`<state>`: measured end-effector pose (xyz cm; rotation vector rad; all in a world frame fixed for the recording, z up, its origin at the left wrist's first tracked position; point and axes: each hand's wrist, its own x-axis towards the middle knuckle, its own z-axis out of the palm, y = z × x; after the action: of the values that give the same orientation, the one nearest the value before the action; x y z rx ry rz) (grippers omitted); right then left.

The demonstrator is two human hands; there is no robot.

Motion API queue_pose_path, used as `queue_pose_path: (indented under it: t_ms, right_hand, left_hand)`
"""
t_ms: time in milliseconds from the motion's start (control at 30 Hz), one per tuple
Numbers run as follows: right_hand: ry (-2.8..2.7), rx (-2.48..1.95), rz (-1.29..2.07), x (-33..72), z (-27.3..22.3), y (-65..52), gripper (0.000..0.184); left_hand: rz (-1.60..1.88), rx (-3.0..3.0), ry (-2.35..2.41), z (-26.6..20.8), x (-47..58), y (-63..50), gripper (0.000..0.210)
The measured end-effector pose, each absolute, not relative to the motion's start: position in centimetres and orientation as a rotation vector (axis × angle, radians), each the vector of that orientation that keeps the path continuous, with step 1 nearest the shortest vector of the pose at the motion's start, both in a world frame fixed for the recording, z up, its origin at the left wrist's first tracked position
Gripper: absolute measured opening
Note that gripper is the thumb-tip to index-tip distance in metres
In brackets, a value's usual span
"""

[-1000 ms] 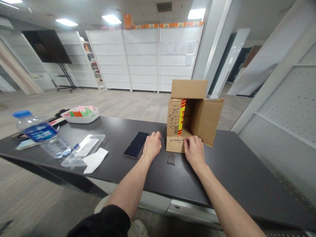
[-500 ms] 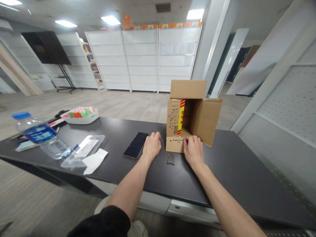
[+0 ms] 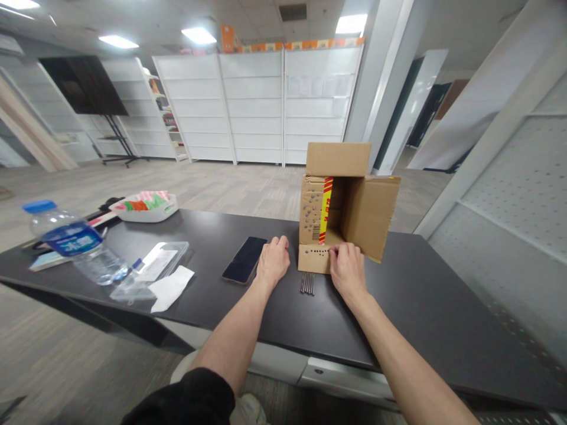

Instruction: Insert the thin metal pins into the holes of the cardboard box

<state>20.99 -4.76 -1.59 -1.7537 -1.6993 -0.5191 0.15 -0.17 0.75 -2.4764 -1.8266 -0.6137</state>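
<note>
A cardboard box stands with its mouth facing me and its flaps spread. Dark holes form a row along its lower front flap. My right hand is closed in a pinch at the right end of that row; whatever is between the fingertips is too small and covered to make out. Just below the flap, several long metal nails or screws lie side by side on the table. My left hand rests on the tabletop with loosely bent fingers, nothing in it, beside the right edge of a dark phone.
On the left of the black table are a water bottle, a clear plastic case and a white paper piece. Behind them sits a white basket with colourful contents. A perforated panel borders the right side.
Both hands stay in the same places, the right still at the flap. The view has shifted very slightly; nothing else visibly differs.
</note>
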Motion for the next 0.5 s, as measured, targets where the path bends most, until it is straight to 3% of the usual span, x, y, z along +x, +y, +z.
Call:
queue_pose_path:
  t_ms: [500]
  right_hand:
    - [-1.693, -1.763, -0.386, 20.61, -1.3, -5.17, 0.017]
  left_hand:
    - [-0.602, -2.485, -1.844, 1.17, 0.27, -0.43, 0.021]
